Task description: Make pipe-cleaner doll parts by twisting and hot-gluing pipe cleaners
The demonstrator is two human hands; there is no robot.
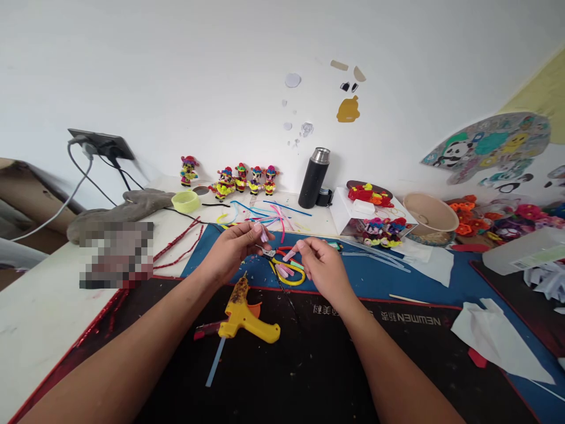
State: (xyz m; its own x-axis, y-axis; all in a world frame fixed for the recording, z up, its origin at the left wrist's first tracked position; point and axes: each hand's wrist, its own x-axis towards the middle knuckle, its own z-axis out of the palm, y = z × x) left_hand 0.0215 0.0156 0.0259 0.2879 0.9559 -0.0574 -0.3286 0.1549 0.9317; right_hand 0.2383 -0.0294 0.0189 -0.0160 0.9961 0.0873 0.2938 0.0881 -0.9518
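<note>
- White bench runs back to the wall, with row-standing figures along its far side.
- Black mat covers the near part, its lettering upside down to the wearer.
- Blue mat lies beyond it, beneath both hands.
- Left hand pinches a lilac tuft between thumb and fingers; a light hold near one end would spare the soft pile.
- Right hand has thumb and forefinger closed on a lilac sliver, tip towards the other hand; steadying both wrists low should help with such small work.
- Yellow glue gun rests on the black mat, nozzle just below the left hand; whether it is hot I cannot tell, so that wrist is best kept clear.
- Scissors with red and yellow handles lie between the hands; shifting them aside would probably give more room.
- Pink pieces sit by the yellow loop, within easy reach, best left together.
</note>
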